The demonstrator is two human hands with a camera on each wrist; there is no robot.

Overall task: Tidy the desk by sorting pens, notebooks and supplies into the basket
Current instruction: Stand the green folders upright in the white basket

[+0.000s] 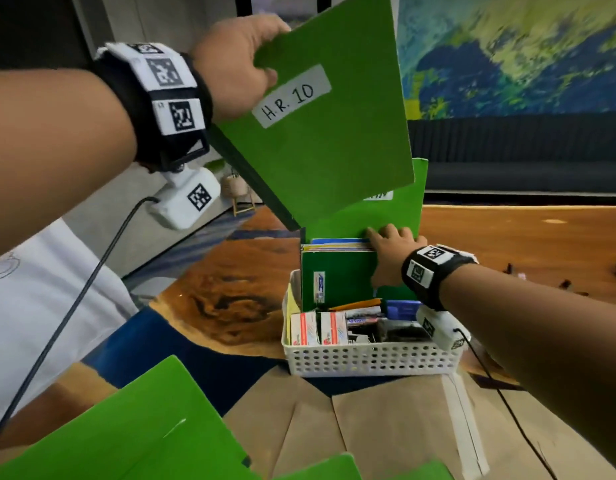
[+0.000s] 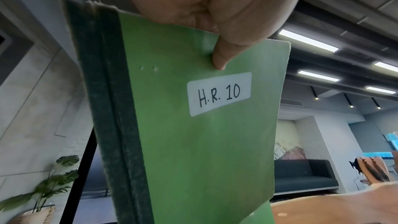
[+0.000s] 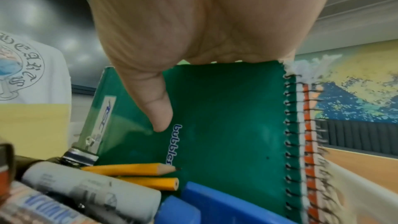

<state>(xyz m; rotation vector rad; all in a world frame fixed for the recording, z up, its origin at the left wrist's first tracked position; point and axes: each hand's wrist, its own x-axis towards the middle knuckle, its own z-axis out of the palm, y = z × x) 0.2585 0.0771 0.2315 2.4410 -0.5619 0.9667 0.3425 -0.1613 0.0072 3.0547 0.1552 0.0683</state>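
Green notebook (image 1: pixel 320 109) labelled "H.R. 10" hangs in the air above and just left of the basket (image 1: pixel 368 358), dark spine down-left, long axis tilted, low corner pointing at the upright books. Left hand (image 1: pixel 237 64) pinches its top edge, thumb on the cover. Right hand (image 1: pixel 391 251) is nearer the basket: fingers hooked over the top of the standing notebooks, thumb on the front green cover (image 3: pixel 226 125), seemingly tilting them to open a slot.

The slot lies below and right of the held notebook; it looks due to drop in spine-side first.

Count:
- Held notebooks: one.
- Standing in basket: at least three; the stack hides the exact number.
- Pencils (image 3: pixel 129 169): two.
- Red-and-white boxes (image 1: pixel 317 329): two.
- Green folders (image 1: pixel 126 427) on the near tabletop (image 1: pixel 507 244): at least two.
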